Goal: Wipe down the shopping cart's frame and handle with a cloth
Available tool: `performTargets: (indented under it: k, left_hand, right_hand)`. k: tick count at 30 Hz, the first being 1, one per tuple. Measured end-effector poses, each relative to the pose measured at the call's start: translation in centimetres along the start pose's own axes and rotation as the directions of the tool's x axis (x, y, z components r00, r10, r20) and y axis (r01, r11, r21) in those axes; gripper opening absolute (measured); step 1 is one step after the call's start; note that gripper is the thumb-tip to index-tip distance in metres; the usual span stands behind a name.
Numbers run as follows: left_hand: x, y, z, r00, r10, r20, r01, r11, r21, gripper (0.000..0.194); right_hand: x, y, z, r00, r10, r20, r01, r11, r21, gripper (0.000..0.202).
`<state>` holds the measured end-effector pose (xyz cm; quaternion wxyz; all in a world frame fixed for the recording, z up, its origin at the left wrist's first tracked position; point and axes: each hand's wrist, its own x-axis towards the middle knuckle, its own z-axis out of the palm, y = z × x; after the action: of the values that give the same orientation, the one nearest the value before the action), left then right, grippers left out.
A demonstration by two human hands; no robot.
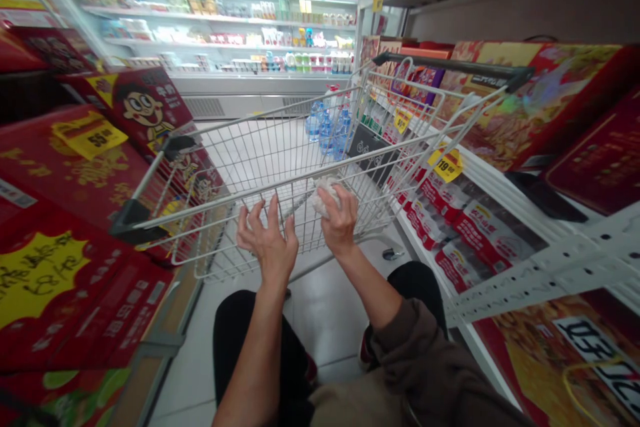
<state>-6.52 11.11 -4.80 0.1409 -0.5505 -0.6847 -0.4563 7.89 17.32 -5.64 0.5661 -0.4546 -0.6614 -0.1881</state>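
Observation:
A metal wire shopping cart [280, 183] stands across the aisle in front of me, its long side facing me. My right hand [340, 217] is closed around a crumpled whitish cloth [326, 195], pressed to the wires just under the top rail. To its left, my left hand [270, 240] has its fingers spread and slightly bent at the wire side, with nothing held. Whether those fingertips touch the wires is hard to tell. The dark handle [453, 68] of the cart is at the far right end.
Red gift boxes [65, 167] are stacked close on the left. A white shelf [480, 177] with boxes and red-and-white packs runs along the right. Blue-tinted water bottles [327, 127] stand on the floor beyond the cart, before a lit refrigerated display [220, 87].

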Motion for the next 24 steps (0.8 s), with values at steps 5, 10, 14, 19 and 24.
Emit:
performTargets:
  k: [5,10,14,19,24]
  left_hand:
    - [-0.1,0.0,-0.1,0.999,0.022,0.037,-0.021,1.000,-0.005,0.054]
    - [-0.3,0.7,0.3,0.999,0.014,0.036,-0.013,1.000,-0.026,0.054]
    - [-0.4,0.0,-0.3,0.998,0.020,-0.063,-0.023,0.998,-0.060,0.050]
    - [-0.1,-1.7,-1.1,0.994,-0.053,-0.091,0.053,0.999,-0.001,0.042]
    - [-0.1,-2.0,-0.7,1.000,-0.026,-0.011,0.026,1.000,0.003,0.048]
  right_hand:
    - [1.2,2.2,-0.4,0.971,0.150,-0.186,-0.170,0.980,-0.100,0.030]
    - [-0.1,-0.6,0.2,0.992,0.064,-0.105,-0.062,0.998,0.021,0.030]
    - [-0.3,0.8,-0.7,0.987,0.083,-0.135,-0.074,0.995,0.070,0.026]
    - [1.4,3.3,-1.0,0.932,0.204,-0.300,-0.201,0.979,0.043,0.028]
    - [0.0,-0.5,1.0,0.946,0.229,-0.228,-0.232,0.973,0.018,0.034]
